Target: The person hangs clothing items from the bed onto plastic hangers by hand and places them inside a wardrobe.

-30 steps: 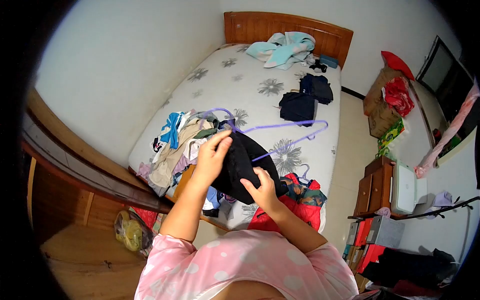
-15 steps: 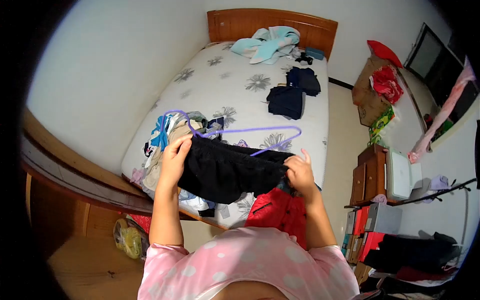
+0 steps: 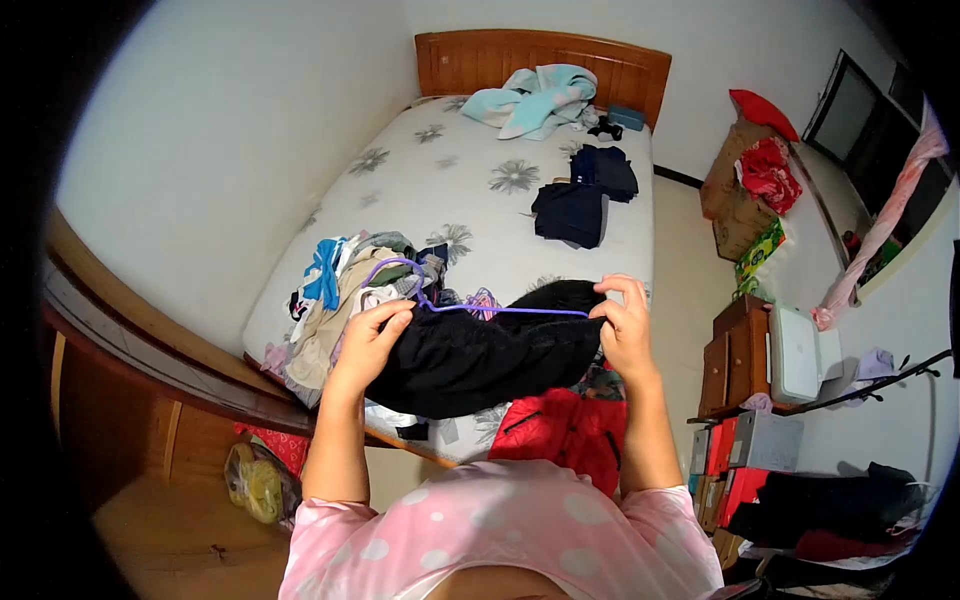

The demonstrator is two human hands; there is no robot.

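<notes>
A black garment (image 3: 480,360) with a gathered, elastic-looking waistband stretches between my two hands over the near end of the bed. My left hand (image 3: 370,345) is closed on its left edge, close to the hook side of a purple hanger (image 3: 510,311). The hanger's hook points up and left, and its long bar runs along the waistband opening, its right end by my right fingers. My right hand (image 3: 626,322) pinches the right end of the waistband. The hanger's lower part is hidden inside the cloth. Below it lies a red garment (image 3: 565,435).
A heap of mixed clothes (image 3: 335,290) lies on the bed's left side. Folded dark clothes (image 3: 568,213) and a light blue blanket (image 3: 540,100) lie farther up the flowered mattress (image 3: 430,200). Shoe boxes (image 3: 765,440) and a wooden cabinet (image 3: 735,360) stand at right.
The hanger's right end has gone down into the waistband opening, and its hook has swung lower. My right hand has risen slightly and moved right, pulling the waistband wider.
</notes>
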